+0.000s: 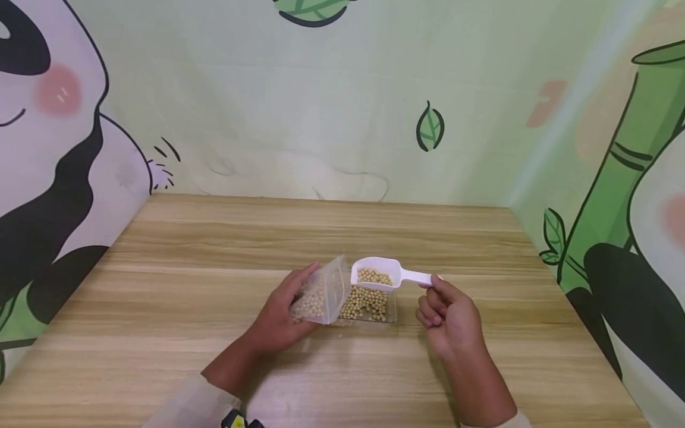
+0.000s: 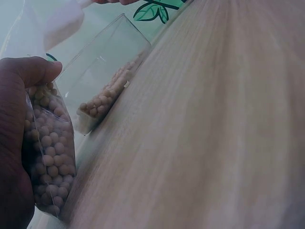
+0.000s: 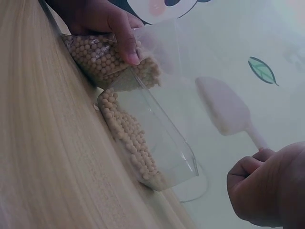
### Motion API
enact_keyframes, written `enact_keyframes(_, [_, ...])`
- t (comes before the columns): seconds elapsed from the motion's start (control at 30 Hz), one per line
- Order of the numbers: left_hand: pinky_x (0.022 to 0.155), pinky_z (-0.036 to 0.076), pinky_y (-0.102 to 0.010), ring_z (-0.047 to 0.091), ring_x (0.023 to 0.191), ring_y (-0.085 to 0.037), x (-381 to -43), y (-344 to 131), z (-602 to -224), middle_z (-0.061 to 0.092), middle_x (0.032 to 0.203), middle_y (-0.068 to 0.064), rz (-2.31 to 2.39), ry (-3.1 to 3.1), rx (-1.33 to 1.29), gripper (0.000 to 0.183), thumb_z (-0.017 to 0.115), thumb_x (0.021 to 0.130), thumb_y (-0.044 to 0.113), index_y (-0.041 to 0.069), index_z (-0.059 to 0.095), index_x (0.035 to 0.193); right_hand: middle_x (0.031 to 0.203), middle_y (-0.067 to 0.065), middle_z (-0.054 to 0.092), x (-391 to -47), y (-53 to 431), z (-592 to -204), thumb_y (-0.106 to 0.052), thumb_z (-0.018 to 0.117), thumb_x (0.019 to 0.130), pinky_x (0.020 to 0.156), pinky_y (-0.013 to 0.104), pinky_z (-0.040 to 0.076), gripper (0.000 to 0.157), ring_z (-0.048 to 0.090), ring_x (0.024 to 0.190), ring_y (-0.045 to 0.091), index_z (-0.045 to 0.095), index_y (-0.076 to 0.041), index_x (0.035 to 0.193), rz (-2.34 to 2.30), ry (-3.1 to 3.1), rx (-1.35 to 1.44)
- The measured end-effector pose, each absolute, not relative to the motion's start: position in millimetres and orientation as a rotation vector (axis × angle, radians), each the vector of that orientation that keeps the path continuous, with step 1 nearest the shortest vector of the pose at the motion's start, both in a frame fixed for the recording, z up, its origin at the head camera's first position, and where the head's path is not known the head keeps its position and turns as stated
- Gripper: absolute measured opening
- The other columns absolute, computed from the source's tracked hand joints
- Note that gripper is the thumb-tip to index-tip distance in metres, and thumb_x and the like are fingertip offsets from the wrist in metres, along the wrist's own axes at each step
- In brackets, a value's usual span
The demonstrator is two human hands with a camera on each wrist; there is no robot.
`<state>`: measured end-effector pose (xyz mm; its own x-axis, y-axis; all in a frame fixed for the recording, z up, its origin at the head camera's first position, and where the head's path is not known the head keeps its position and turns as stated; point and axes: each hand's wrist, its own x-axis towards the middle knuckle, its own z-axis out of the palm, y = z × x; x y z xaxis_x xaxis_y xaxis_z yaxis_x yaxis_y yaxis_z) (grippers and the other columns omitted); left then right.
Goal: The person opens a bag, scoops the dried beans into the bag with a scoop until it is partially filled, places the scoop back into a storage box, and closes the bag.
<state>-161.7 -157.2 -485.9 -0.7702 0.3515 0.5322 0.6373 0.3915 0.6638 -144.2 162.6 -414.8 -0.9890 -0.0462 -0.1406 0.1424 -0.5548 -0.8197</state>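
Note:
My left hand (image 1: 283,312) grips a clear plastic bag (image 1: 334,291) partly filled with round, pale beans, its mouth tilted toward the right. In the left wrist view the thumb presses over the beans (image 2: 51,152) inside the bag. My right hand (image 1: 455,318) pinches the handle of a white scoop (image 1: 398,274), which carries a small heap of beans (image 1: 374,276). The scoop is raised above a clear rectangular box (image 3: 167,129), close to the bag's mouth. Beans (image 3: 126,131) lie along the bottom of the box, which stands on the table.
The wood-grain table (image 1: 214,249) reaches back to a wall (image 1: 321,119) printed with pandas, leaves and bamboo. A dark strap with a yellow patch (image 1: 235,419) sits at the left sleeve.

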Motion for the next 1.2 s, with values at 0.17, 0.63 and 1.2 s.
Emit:
enact_keyframes(0.17, [0.111,0.050,-0.033,0.061,0.128,-0.023,-161.2,-158.4,-486.3,0.063,0.147,-0.019,-1.321,-2.348,-0.866,0.095,0.092,0.082,0.009,0.001,0.043,0.164,0.060,-0.003,0.017,-141.4,161.5,-414.3,-0.020,0.034,0.119,0.065,0.032,0.006,0.051,0.010,0.057,0.015,0.071,-0.011,0.085,-2.712,1.354,0.046])
enact_keyframes(0.63, [0.117,0.047,-0.032,0.060,0.135,-0.028,-159.9,-160.5,-484.5,0.062,0.150,-0.018,-1.340,-2.358,-0.856,0.095,0.091,0.082,0.007,0.001,0.042,0.164,0.064,0.002,0.013,-134.7,145.6,-418.8,-0.021,0.048,0.117,0.061,0.032,0.008,0.042,0.010,0.057,0.017,0.082,-0.016,0.092,-2.673,1.432,-0.218])
enact_keyframes(1.2, [0.116,0.048,-0.032,0.061,0.134,-0.029,-161.1,-158.6,-485.5,0.061,0.150,-0.020,-1.352,-2.333,-0.879,0.095,0.091,0.082,0.007,0.000,0.043,0.164,0.057,-0.002,0.042,-109.6,121.4,-409.0,-0.010,0.068,0.107,0.050,0.027,0.030,0.016,0.038,0.055,0.008,0.074,0.000,0.095,-2.453,2.325,-0.078])
